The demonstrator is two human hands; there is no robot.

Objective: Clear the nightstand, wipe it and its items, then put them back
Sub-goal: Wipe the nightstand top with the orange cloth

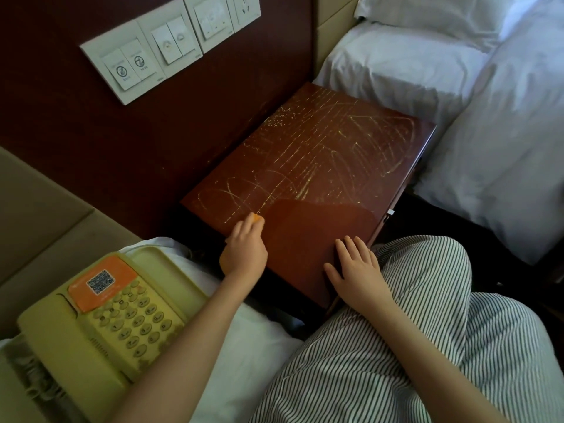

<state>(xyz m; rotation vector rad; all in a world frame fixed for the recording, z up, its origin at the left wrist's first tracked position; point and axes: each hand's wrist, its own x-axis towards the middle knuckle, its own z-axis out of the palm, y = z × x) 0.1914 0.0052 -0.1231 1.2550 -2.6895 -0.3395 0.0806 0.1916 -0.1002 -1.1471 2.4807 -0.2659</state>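
The dark red nightstand (320,166) has a bare top covered with yellowish streaks and swirls. My left hand (244,248) holds a small orange cloth (255,218) against the top near its front left corner; most of the cloth is hidden under my fingers. My right hand (357,270) lies flat with spread fingers on the front right part of the top. A yellowed desk telephone (100,315) with an orange sticker and keypad sits on the white bed at the lower left, off the nightstand.
A second bed with white sheets (457,102) and a pillow (433,16) borders the nightstand on the right. Wall switch plates (152,47) sit on the dark panel behind. My striped trouser legs (427,346) fill the lower right.
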